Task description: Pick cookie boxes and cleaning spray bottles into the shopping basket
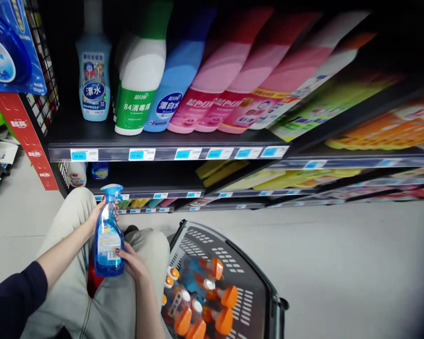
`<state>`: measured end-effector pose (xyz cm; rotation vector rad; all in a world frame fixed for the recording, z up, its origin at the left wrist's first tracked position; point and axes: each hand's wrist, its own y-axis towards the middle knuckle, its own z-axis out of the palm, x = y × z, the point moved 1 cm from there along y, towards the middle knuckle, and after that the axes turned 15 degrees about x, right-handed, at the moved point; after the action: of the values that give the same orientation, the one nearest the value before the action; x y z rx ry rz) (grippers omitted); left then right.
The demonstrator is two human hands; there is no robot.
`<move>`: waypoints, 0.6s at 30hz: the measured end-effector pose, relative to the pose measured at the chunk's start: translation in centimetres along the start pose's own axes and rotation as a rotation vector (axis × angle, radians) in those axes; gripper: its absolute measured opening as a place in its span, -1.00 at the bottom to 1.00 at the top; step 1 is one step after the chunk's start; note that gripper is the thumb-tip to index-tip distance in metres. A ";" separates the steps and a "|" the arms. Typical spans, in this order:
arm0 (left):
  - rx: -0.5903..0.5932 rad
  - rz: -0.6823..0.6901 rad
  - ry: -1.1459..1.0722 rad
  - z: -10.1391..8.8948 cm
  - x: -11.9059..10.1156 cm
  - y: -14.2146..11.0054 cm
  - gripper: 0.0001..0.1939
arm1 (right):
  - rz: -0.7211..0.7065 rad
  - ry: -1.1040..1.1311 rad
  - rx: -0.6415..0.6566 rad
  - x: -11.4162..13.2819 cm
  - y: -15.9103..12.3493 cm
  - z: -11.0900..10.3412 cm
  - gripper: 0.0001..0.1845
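Observation:
A blue spray bottle (108,235) with a light blue trigger head stands nearly upright over my lap, its label and barcode facing me. My left hand (98,214) is closed round the bottle's neck from behind, with fingertips showing at its right side. Against the lower right side of the same bottle, my right hand (134,261) supports it, thumb on the label near the barcode. Some fingers of both hands are hidden behind the bottle.
A dark shopping basket (257,292) holding several orange-topped spray bottles (226,320) stands on the floor to my right. In front, a black shelf (205,139) carries bleach and detergent bottles. Lower shelves hold more packages. A red strip (24,136) edges the shelf's left end.

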<state>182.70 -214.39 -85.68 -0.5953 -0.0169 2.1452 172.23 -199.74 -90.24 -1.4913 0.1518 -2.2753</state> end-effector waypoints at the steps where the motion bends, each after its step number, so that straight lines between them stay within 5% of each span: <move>1: 0.005 -0.020 -0.009 -0.1 0.1 0.2 -0.66 | 0.016 0.060 0.034 0.1 0.1 0.1 -0.35; 18: 0.056 -0.098 0.000 -0.6 0.5 1.1 -0.62 | 0.050 0.310 0.039 0.0 0.0 -0.4 -0.47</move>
<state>181.88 -214.83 -86.70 -0.5506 0.0142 2.0444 171.82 -199.81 -90.40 -1.0951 0.2290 -2.4396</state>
